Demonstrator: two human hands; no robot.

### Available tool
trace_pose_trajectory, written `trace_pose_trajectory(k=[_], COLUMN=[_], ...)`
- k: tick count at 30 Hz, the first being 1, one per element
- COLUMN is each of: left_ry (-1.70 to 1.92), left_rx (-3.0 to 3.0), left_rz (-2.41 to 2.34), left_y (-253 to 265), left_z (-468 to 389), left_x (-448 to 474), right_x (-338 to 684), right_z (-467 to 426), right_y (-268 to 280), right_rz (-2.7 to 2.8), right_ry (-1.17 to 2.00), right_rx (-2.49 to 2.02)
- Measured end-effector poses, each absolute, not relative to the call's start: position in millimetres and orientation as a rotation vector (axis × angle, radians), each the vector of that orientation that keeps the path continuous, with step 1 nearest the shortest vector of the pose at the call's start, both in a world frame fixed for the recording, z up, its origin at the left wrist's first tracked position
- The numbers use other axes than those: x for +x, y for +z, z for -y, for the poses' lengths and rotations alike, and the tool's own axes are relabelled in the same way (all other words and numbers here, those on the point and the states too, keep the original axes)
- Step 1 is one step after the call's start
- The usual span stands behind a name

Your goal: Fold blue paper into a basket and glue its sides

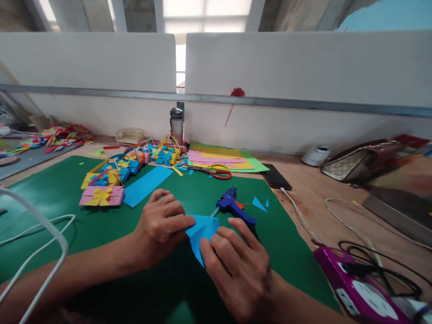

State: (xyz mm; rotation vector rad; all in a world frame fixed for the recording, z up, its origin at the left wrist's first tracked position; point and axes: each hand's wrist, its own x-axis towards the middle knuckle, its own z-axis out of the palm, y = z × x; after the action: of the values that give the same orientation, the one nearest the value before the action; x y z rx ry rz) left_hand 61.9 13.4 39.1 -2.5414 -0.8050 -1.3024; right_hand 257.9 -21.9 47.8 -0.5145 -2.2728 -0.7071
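Observation:
A small piece of blue paper [201, 230] with creases is held between both hands above the green cutting mat [286, 229]. My left hand [164, 220] pinches its upper left corner, the index finger lying along the edge. On the other side, my right hand [236, 265] has its fingers closed on the right part of the paper; the thumb is largely hidden. Just beyond the right hand lies a blue glue gun [232, 204] with a glue stick at its back. Blue paper triangles [259, 204] rest on the mat to its right.
Small paper baskets [103, 193] line the mat's left side, beside a blue paper strip [148, 184]. Scissors [216, 171] lie before stacked coloured sheets [251, 159]. At right are a phone [276, 177], a purple power strip [357, 283] and cables. A white cable [50, 229] loops at left.

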Motion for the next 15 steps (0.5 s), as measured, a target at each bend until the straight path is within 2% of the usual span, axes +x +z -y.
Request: trace_pose_trajectory(k=[7, 15], left_ry=[-1.254, -1.265], left_rx=[-2.517, -2.512], left_rz=[0.724, 0.685], left_y=[35.0, 34.1], left_z=[-10.7, -10.9], left_x=[60.3, 60.5], right_x=[257.9, 260.5], right_z=[18.3, 13.2], right_y=[49.9, 49.9], right_rz=[2.218, 2.250], right_ry=[-0.699, -0.426], right_rx=[-0.493, -0.460])
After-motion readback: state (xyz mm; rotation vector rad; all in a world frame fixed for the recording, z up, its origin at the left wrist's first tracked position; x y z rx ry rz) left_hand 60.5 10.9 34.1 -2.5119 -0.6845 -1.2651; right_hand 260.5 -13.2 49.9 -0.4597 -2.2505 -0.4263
